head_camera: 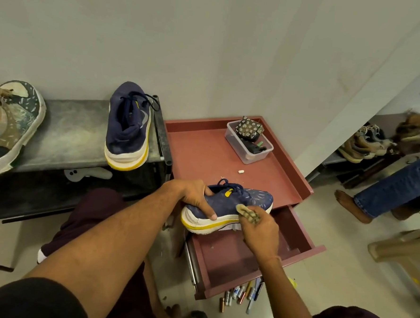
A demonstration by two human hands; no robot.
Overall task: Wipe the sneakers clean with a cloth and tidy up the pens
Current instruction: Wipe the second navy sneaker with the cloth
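A navy sneaker (pixel 248 200) with a white and yellow sole rests on the front edge of the red cabinet top (pixel 199 148). My left hand (pixel 196 197) grips its heel and collar. My right hand (pixel 261 226) presses a dirty cloth (pixel 247 212) against the shoe's side, just above the sole. Its matching sneaker (pixel 128 126) stands on the grey bench (pixel 73 130) to the left, toe pointing at the wall. Several pens (pixel 243 293) lie on the floor below the open drawer (pixel 235 256).
A clear plastic box (pixel 250 149) holding a floral pouch sits at the back of the cabinet top, a small white piece (pixel 241 171) near it. A worn green and tan sneaker (pixel 7 126) lies far left. Another person's leg (pixel 386 191) and more shoes (pixel 362 146) are at right.
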